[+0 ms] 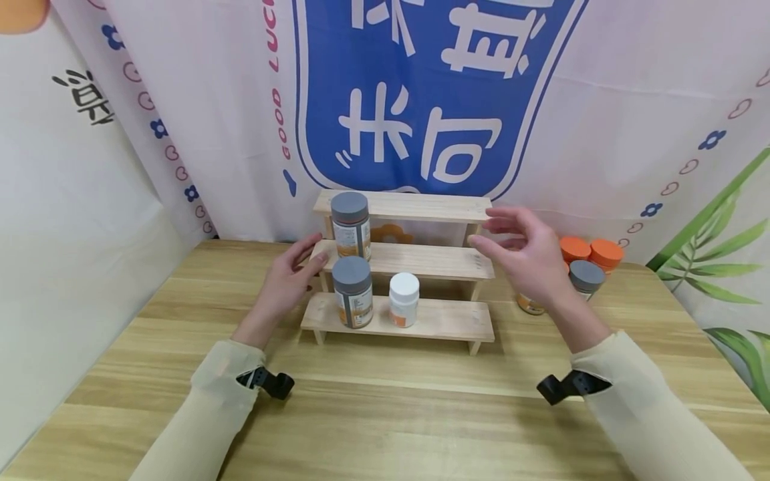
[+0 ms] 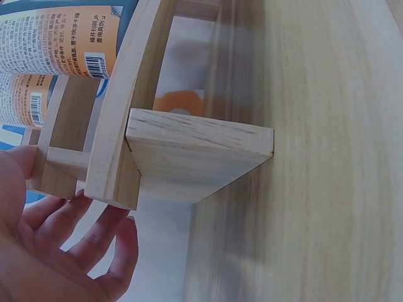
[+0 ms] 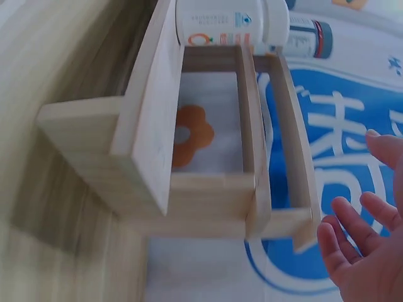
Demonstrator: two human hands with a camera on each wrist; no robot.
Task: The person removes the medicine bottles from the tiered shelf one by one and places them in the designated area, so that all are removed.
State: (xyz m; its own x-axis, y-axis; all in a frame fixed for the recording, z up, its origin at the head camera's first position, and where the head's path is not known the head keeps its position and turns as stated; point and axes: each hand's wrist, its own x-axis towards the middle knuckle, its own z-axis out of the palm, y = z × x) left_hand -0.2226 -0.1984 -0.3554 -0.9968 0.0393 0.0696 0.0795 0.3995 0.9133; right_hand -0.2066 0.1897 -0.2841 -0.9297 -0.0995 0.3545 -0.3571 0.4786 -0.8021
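Observation:
A three-tier wooden shelf (image 1: 448, 319) stands on the table. On its lowest step are a grey-capped jar (image 1: 353, 300) and a smaller white bottle (image 1: 404, 307); a second grey-capped jar (image 1: 351, 230) stands on the middle step. My left hand (image 1: 290, 277) is at the shelf's left end, thumb over the end of the middle step. In the left wrist view its loosely bent fingertips (image 2: 119, 211) lie right at the wood. My right hand (image 1: 529, 250) hovers by the upper right end, fingers spread, holding nothing; the right wrist view shows them apart from the wood.
Behind my right forearm several orange-capped bottles (image 1: 605, 252) and a grey-capped jar (image 1: 586, 277) stand together on the wooden table (image 1: 385, 421). A printed cloth (image 1: 240, 120) hangs just behind the shelf.

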